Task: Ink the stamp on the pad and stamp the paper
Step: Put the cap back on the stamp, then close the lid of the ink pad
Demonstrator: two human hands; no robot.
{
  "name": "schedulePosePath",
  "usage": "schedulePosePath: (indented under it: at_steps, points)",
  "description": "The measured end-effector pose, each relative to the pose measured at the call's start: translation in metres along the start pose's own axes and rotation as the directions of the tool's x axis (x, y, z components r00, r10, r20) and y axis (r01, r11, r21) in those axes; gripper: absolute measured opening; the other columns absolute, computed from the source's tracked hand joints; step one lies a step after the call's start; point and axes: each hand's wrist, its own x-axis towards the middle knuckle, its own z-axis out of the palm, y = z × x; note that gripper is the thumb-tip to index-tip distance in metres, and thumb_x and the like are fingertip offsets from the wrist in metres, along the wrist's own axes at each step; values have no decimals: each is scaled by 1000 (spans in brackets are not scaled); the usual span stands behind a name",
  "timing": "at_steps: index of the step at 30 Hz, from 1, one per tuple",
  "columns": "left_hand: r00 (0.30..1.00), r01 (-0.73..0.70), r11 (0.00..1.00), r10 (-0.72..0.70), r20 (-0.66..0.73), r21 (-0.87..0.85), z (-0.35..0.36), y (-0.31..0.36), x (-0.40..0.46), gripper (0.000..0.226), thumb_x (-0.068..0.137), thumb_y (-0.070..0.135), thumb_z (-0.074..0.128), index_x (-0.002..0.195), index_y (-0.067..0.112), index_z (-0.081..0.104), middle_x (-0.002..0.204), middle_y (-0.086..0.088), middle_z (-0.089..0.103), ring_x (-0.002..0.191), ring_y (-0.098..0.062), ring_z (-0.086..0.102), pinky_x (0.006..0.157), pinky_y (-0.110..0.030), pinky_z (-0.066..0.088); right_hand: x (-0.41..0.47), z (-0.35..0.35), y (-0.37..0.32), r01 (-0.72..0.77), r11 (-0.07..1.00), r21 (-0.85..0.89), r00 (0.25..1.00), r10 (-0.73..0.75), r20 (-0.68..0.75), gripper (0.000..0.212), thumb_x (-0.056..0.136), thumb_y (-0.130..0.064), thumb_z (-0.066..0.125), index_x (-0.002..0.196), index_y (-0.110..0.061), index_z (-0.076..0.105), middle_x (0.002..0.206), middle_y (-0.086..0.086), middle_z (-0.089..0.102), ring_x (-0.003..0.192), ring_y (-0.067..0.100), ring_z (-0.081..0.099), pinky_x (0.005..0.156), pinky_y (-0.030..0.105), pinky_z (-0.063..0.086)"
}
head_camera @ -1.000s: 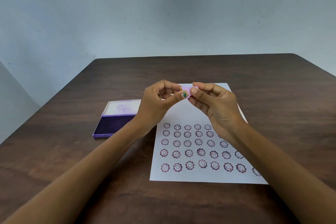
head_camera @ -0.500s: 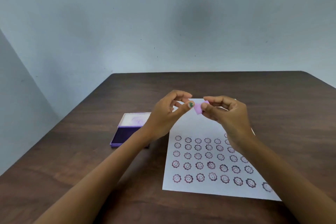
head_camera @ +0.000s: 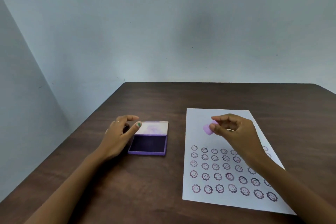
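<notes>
A small lilac stamp (head_camera: 208, 129) is pinched between the thumb and fingers of my right hand (head_camera: 234, 132), held above the blank upper part of the white paper (head_camera: 196, 125). The paper's lower half carries several rows of purple smiley flower prints. The purple ink pad (head_camera: 149, 144) lies open to the left of the paper, its dark pad facing up and its lid folded back. My left hand (head_camera: 119, 137) rests at the pad's left edge, fingers spread, thumb near the lid, holding nothing.
Everything lies on a dark brown wooden table (head_camera: 127, 187) set against a pale blue-grey wall. The table's left edge runs diagonally close to the ink pad.
My hands have parted: the left let go of the stamp and dropped to the ink pad's left side, while the right kept the stamp over the paper. The view tilted up and left.
</notes>
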Motion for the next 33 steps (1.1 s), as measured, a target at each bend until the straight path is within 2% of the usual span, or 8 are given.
schedulePosePath:
  at_steps: [4,8,13,18,22,26,30,33]
  points:
    - [994,93,992,-87,66,-87,-4,4,2,62,75,71,42,124,34,49,128,2,51,114,-14,51,101,-47,43,-2,4,2,50,993,-103,998,-47,27,27,73,-23,73,98,-16,68,102,4,71,90,19,66,81,26,48]
    - [984,64,998,-67,167,27,-4,8,-1,74,70,73,44,133,35,40,138,4,47,122,-14,43,109,-47,32,3,15,-2,102,979,-176,994,-91,67,24,74,-19,72,97,-14,68,102,1,68,87,16,64,77,20,46]
    - [962,70,996,-82,259,57,-8,13,-1,88,62,74,52,139,37,30,145,6,39,131,-17,35,112,-45,27,18,36,-10,164,966,-201,983,-144,110,17,75,-16,73,91,-15,68,92,-4,66,77,3,60,63,-2,43]
    - [934,85,994,-104,343,70,-12,15,-1,101,56,72,63,142,41,22,151,5,32,136,-21,31,113,-46,27,36,63,-11,201,939,-278,972,-155,177,20,79,-14,69,99,-11,67,95,4,69,80,11,60,65,4,39]
    - [897,85,994,-106,429,69,-16,15,1,108,52,69,70,141,46,15,155,5,24,140,-22,26,114,-49,27,46,77,-13,252,921,-298,959,-195,206,21,81,-8,65,102,-8,66,96,10,70,71,4,55,64,-5,38]
    - [885,42,995,-78,460,87,-17,12,2,113,49,68,74,141,48,12,155,7,22,140,-20,24,115,-45,26,50,81,-11,257,903,-345,955,-182,235,20,83,-14,64,102,-8,66,102,11,70,77,8,55,62,3,37]
    - [879,17,994,-67,472,110,-17,10,3,119,46,68,77,142,49,9,155,9,21,140,-19,22,114,-42,25,53,80,-11,271,890,-368,941,-165,294,31,81,-21,67,110,-13,61,111,8,68,84,9,56,64,7,37]
    - [879,3,991,-65,473,132,-16,7,3,123,43,69,78,142,49,8,155,10,20,141,-19,20,115,-44,23,55,82,-17,274,885,-378,945,-174,277,38,80,-27,67,115,-15,58,121,7,62,101,15,56,79,20,39]
